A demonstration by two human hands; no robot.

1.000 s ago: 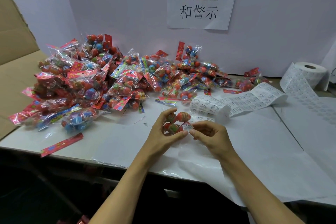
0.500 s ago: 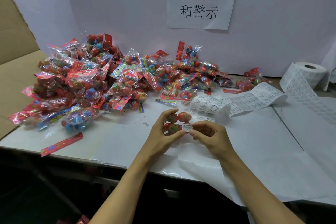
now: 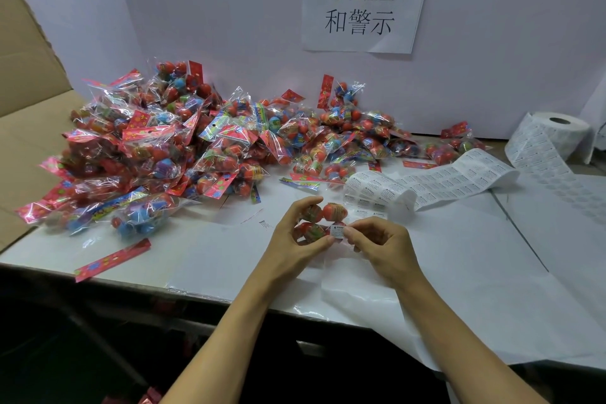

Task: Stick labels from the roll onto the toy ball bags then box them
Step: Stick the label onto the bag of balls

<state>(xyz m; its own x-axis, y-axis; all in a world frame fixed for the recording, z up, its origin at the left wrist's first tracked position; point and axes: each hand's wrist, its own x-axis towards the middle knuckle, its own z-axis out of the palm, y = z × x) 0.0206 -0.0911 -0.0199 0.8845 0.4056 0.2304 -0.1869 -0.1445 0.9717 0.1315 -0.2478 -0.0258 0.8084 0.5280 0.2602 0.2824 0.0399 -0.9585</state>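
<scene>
- The left hand [image 3: 292, 236] curls its fingers and thumb round a small clear bag of toy balls [image 3: 319, 223], holding it just above the table's near middle.
- The right hand [image 3: 380, 248] pinches the same bag from the other side, thumb and forefinger closed at a small white warning label [image 3: 337, 231] that lies on the bag's front, between the two hands.
- The bag is crinkly, glossy plastic; the balls inside are round, mostly red-orange with striped bands.
- Behind the hands and to the left lies a heap of like bags [image 3: 170, 154], shiny film with red card headers, some balls blue.
- A loose red header strip [image 3: 113, 260] lies flat near the table's front edge.
- A strip of printed labels [image 3: 433, 181] curls over the table just beyond the hands and runs right to the label roll [image 3: 557, 138], which stands at the far right.
- The table [image 3: 475, 272] is covered in white paper sheets.
- A paper sign [image 3: 364, 0] with Chinese characters hangs on the white back wall; brown cardboard [image 3: 23, 82] stands at the left.
</scene>
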